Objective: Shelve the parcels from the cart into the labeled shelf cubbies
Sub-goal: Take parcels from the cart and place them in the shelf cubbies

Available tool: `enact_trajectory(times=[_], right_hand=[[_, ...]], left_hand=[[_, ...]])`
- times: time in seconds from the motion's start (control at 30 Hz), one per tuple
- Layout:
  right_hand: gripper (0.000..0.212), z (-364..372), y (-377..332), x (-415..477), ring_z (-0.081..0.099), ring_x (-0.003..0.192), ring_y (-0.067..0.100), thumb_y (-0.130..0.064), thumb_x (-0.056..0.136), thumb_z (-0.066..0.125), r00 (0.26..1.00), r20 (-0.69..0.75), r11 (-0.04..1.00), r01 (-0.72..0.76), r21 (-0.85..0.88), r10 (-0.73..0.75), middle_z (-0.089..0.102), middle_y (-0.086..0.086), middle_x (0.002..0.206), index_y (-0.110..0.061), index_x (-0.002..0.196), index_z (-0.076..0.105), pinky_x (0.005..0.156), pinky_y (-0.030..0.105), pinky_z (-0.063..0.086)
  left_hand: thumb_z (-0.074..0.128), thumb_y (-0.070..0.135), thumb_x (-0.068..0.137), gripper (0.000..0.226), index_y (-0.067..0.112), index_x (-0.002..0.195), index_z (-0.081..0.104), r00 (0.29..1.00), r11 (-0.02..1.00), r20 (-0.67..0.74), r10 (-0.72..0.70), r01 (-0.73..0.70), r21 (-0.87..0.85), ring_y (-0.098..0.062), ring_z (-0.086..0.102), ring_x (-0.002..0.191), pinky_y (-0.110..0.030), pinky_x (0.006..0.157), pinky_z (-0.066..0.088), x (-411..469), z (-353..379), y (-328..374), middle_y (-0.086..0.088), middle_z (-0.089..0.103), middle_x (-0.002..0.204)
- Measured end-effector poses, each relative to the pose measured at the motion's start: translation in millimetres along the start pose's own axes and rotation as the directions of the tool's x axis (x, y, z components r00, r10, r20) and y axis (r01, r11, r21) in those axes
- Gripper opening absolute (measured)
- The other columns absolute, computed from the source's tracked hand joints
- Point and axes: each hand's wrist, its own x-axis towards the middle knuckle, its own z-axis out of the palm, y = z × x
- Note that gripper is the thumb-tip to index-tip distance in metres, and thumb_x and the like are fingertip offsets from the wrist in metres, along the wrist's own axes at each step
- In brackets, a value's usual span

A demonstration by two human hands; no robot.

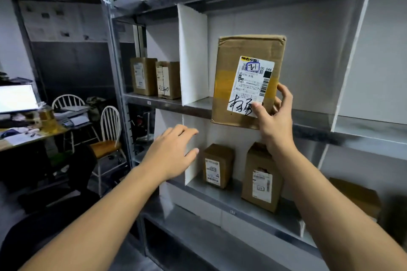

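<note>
Shelved parcels (143, 76): five in sight, two upper left, two lower centre, one lower right. Held parcel (246, 81): one, frame centre, at the upper middle cubby (308, 50), seemingly not yet set in. Right hand (273, 121) grips its lower right corner; left hand (171, 152) fingers straight, empty. Cart unseen.

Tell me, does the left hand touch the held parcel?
Apart. The head view shows the left hand open, below and left of the held parcel, with a plain gap between them.

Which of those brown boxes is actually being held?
The large parcel with black handwriting on its label, gripped by the right hand; the others stand untouched on shelves.
</note>
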Motion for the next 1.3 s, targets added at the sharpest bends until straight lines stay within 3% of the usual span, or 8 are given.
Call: enact_trajectory(times=[0.27,0.57,0.73,0.97,1.07,1.17,1.3], right_hand=[[0.066,60,40,96,0.059,0.119,0.013,-0.03,0.09,0.072,0.999,-0.048,0.997,-0.021,-0.068,0.018,0.058,-0.006,0.133,-0.044,0.141,0.031,0.098,0.045,0.055],[0.074,121,93,145,0.053,0.118,0.017,-0.029,0.092,0.07,0.989,-0.133,0.942,-0.11,-0.317,0.071,0.049,0.007,0.139,-0.035,0.15,0.024,0.102,0.04,0.047],[0.081,133,104,154,0.056,0.124,0.025,-0.026,0.088,0.074,0.989,-0.105,0.874,-0.142,-0.464,0.105,0.053,0.006,0.139,-0.037,0.148,0.021,0.102,0.05,0.051],[0.079,143,110,150,0.053,0.098,0.005,-0.029,0.087,0.077,0.983,-0.178,0.812,-0.134,-0.568,0.037,0.062,0.001,0.132,-0.037,0.144,0.023,0.086,0.033,0.055],[0.079,144,106,144,0.062,0.109,0.016,-0.032,0.087,0.077,0.982,-0.182,0.793,-0.148,-0.591,0.047,0.062,0.003,0.131,-0.037,0.145,0.024,0.088,0.037,0.057],[0.076,142,99,135,0.055,0.125,0.028,-0.041,0.088,0.073,0.971,-0.232,0.751,-0.191,-0.632,0.051,0.054,0.008,0.141,-0.034,0.148,0.027,0.099,0.048,0.053],[0.055,125,92,103,0.05,0.127,0.022,-0.043,0.095,0.063,0.976,-0.195,0.619,-0.094,-0.78,-0.097,0.053,0.005,0.14,-0.023,0.143,0.045,0.096,0.03,0.041]], left_hand=[[0.049,0.046,0.094,0.05,0.028,0.141,0.041,0.997,0.997,-0.066,0.041,-0.045,-0.059,-0.016,0.041,0.124,-0.036,0.1,0.04,88,37,-51,0.008,0.042,0.136],[0.049,0.045,0.092,0.046,0.032,0.136,0.042,0.988,0.979,-0.073,0.138,-0.147,-0.138,-0.012,0.04,0.119,-0.036,0.097,0.042,160,81,-104,0.013,0.041,0.131],[0.05,0.044,0.092,0.047,0.028,0.137,0.045,0.967,0.941,-0.083,0.242,-0.254,-0.221,-0.012,0.04,0.121,-0.038,0.102,0.04,191,97,-126,0.011,0.044,0.131],[0.04,0.053,0.088,0.05,0.032,0.132,0.046,0.929,0.878,-0.155,0.337,-0.369,-0.305,-0.007,0.042,0.116,-0.03,0.096,0.039,215,111,-152,0.016,0.044,0.126],[0.039,0.053,0.088,0.05,0.032,0.132,0.047,0.906,0.841,-0.172,0.386,-0.422,-0.337,-0.005,0.041,0.114,-0.029,0.096,0.039,216,114,-155,0.017,0.045,0.124],[0.039,0.053,0.088,0.049,0.032,0.132,0.046,0.882,0.798,-0.19,0.43,-0.47,-0.376,-0.005,0.041,0.115,-0.028,0.096,0.04,214,114,-153,0.017,0.045,0.125],[0.045,0.048,0.091,0.044,0.033,0.132,0.045,0.84,0.73,-0.228,0.493,-0.542,-0.417,-0.003,0.041,0.113,-0.027,0.093,0.041,210,113,-140,0.018,0.044,0.125]])
